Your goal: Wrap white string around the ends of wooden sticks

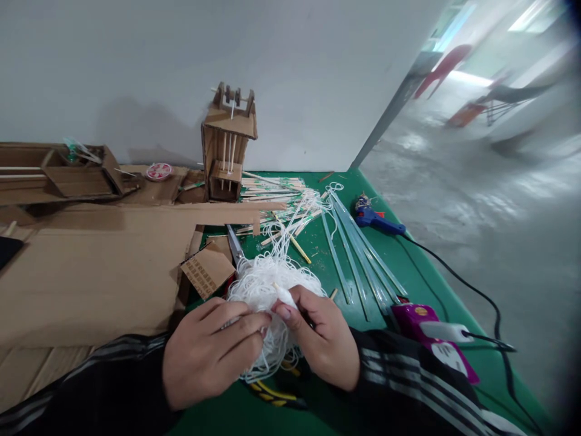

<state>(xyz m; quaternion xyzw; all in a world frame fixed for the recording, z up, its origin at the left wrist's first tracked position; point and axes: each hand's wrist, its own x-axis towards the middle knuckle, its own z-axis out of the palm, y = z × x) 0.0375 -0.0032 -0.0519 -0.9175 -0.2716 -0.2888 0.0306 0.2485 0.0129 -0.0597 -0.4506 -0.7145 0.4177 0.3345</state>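
"String fills the centre of the frame. Where are your hands in it?"

"Both just over the heap of string [254, 281]. My right hand [327, 339] pinches a small white bundle [287, 297] between thumb and forefinger, its pale tip poking out toward the upper left. It looks like string wound on a stick, though my fingers cover much of it."

"And the left?"

"My left hand [213, 351] is curled, its fingertips drawn in narrow beside the right thumb. Whether a strand is caught there, I cannot tell."

"Why work so low over the heap?"

"Probably so any strand between heap and bundle stays short. My right thumb lies along the bundle, which should stop the turns slipping."

"The scissors?"

"The scissors [235, 243] lie at the heap's left edge, blades toward the top of the frame, likely for easy reach."

"What about the rest?"

"Wooden sticks [263, 194] lie loosely above centre, with string trailing onto them. Clear rods [365, 260] fan out right of centre. The blue glue gun [379, 222] sits near the table's [422, 284] right edge, perhaps so its cable [472, 287] runs clear of the string. The cardboard tower [229, 145] stands upright at upper centre, maybe set back from my elbows."
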